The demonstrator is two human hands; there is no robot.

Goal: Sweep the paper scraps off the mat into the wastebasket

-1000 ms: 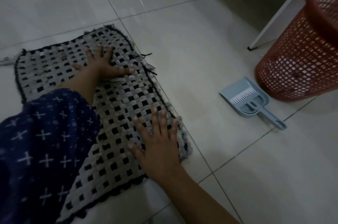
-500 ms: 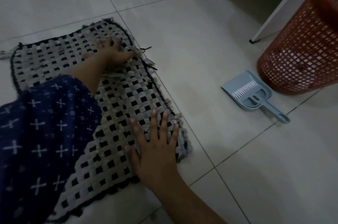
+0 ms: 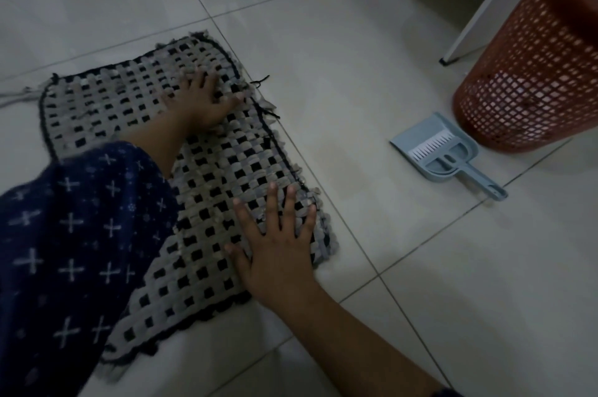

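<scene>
Likely risk: both hands lie flat w/ fingers spread, left hand at 12 o'clock on the mat, right hand at 5 o'clock. A push may bunch the loose weave & flick scraps onto tile, short of the dustpan at 3 o'clock and wastebasket at 2. Mat: grey-black weave on the floor, frayed edge; scraps vs fringe, can't tell.

left sleeve: wide, loose, of dark navy cloth | print: pale crosses are spread over it, with small faint star-like marks between them | left hand and forearm: uncovered | right hand and forearm: uncovered | right sleeve: only a dark blue edge is seen at the bottom border
</scene>
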